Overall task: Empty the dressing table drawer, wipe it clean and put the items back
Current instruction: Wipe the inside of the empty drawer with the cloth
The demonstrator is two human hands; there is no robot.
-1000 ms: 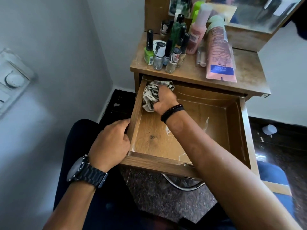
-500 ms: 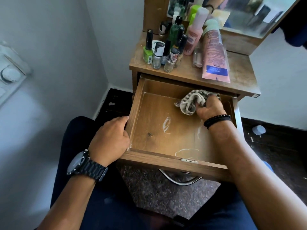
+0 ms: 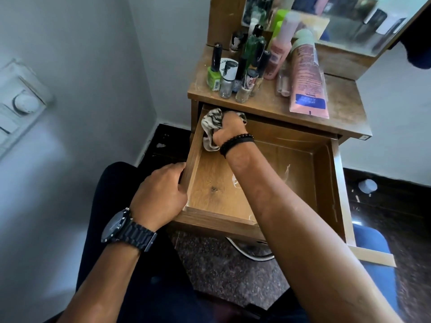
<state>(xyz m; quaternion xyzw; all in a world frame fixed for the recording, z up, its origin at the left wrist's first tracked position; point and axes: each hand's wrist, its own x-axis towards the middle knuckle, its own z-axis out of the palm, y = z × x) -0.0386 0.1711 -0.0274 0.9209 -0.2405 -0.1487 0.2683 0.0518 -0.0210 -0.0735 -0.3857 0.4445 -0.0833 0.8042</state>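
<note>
The drawer [image 3: 300, 159] is pulled out, with white smears on its floor. Right hand [image 3: 229, 129] clutches a striped cloth [image 3: 211, 127] in the far left corner. Left hand [image 3: 161, 194] grips the near left wall. Nail polish bottles [image 3: 233, 78] and a pink tube [image 3: 307, 78] sit on the tabletop [image 3: 345, 106].

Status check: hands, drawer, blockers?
Left hand grips drawer left wall. Right hand holds cloth in far-left corner. White streaks remain. Bottles on top; nothing blocking.
</note>
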